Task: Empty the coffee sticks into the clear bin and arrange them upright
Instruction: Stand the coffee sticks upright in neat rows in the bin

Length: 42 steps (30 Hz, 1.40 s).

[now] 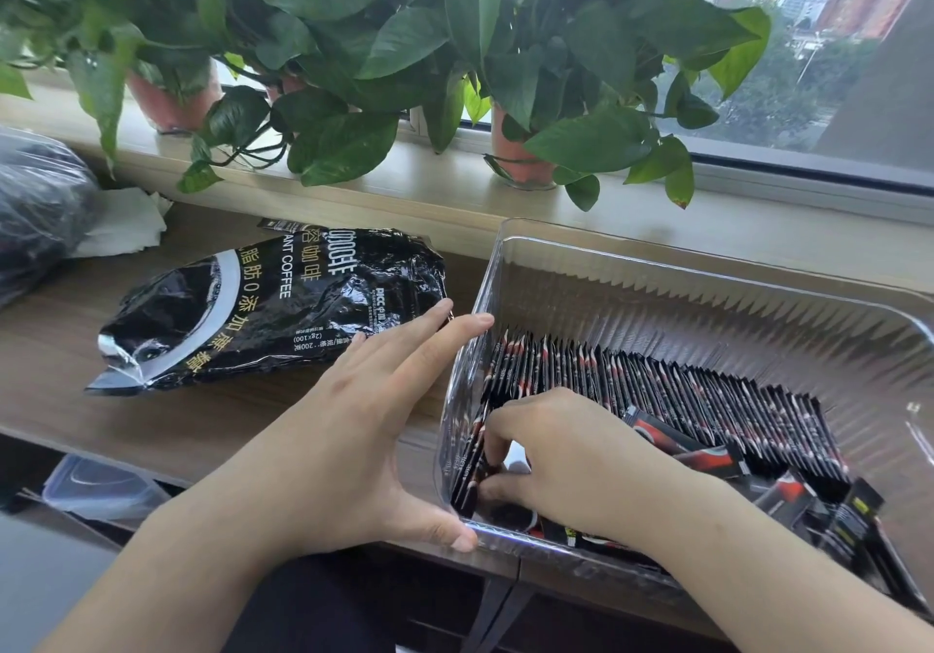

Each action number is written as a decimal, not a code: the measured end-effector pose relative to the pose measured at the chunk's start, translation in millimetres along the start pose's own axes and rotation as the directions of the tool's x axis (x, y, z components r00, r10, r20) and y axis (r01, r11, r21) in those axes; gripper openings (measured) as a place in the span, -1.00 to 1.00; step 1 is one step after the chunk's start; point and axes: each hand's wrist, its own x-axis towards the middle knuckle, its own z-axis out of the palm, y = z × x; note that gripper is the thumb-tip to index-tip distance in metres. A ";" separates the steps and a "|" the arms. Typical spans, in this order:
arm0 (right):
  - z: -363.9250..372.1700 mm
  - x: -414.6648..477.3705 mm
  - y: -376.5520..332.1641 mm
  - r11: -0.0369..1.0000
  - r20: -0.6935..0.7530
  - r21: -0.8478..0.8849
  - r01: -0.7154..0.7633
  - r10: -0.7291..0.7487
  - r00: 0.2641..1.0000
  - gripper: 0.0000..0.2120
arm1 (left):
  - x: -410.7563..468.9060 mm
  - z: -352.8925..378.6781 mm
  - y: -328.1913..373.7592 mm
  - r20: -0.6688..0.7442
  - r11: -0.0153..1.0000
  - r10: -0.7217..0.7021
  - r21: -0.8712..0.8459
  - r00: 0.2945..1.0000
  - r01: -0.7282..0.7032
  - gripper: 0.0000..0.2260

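A clear plastic bin stands on the wooden desk at the right. Inside it, a long row of black-and-red coffee sticks stands upright, and a few loose sticks lie flat on top and at the near right. My left hand presses flat against the outside of the bin's left wall, fingers straight and thumb at the near corner. My right hand reaches into the bin's left end, its fingers curled around a few upright sticks. The flattened black coffee bag lies on the desk left of the bin.
Potted leafy plants line the window sill behind the desk. A dark plastic bag and crumpled white paper sit at the far left. A clear lidded box shows below the desk edge at the lower left.
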 end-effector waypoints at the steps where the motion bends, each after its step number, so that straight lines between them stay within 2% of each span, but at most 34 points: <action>1: 0.6 -0.4 0.2 1.000 0.001 -0.011 0.006 -0.006 1.000 -0.78 | 0.1 0.2 -0.2 -0.002 1.000 0.000 0.002 1.000 0.000 0.19; 8: -9.0 -7.9 8.4 1.000 -0.050 0.005 0.009 -0.008 0.999 -0.81 | 0.3 1.7 -1.7 -0.021 1.000 -0.002 0.017 1.000 0.002 0.19; 14: -26.0 -23.6 21.9 1.000 -0.021 0.007 -0.017 0.017 1.000 -0.74 | -2.1 -0.2 2.6 -0.009 0.998 -0.031 0.051 0.999 0.031 0.16; 16: -34.1 -33.1 28.7 0.999 -0.005 0.005 -0.038 0.038 0.999 -0.74 | -3.4 -0.7 5.6 -0.017 0.998 -0.055 0.009 0.998 0.055 0.05; 20: -47.4 -49.5 43.0 0.992 0.091 0.025 -0.121 0.119 0.989 -0.72 | -5.8 4.6 8.6 -0.081 0.996 -0.054 -0.073 0.995 0.049 -0.31; 22: -48.3 -50.7 44.6 0.991 0.147 0.010 -0.131 0.128 0.981 -0.70 | -6.7 7.6 9.7 -0.108 0.994 -0.060 -0.097 0.992 0.050 -0.39; 29: -25.6 -30.9 30.1 0.999 0.215 -0.013 -0.048 0.049 0.975 -0.66 | -7.7 5.4 23.6 -0.156 0.993 -0.113 0.010 0.981 0.116 -0.33; 35: -16.0 -20.8 20.5 0.997 0.243 0.011 -0.076 0.071 0.968 -0.81 | -6.5 8.2 31.0 -0.168 0.959 -0.138 0.225 0.976 0.174 -0.14; 38: -17.4 -21.4 20.2 0.997 0.213 0.029 -0.073 0.065 0.975 -0.89 | -7.4 5.5 28.1 -0.168 0.970 -0.138 0.174 0.976 0.167 -0.23; 42: -27.9 -26.5 18.2 0.993 0.109 0.064 -0.095 0.087 0.990 -0.93 | 3.2 -7.2 19.6 -0.234 0.997 -0.073 -0.049 0.969 0.063 -0.51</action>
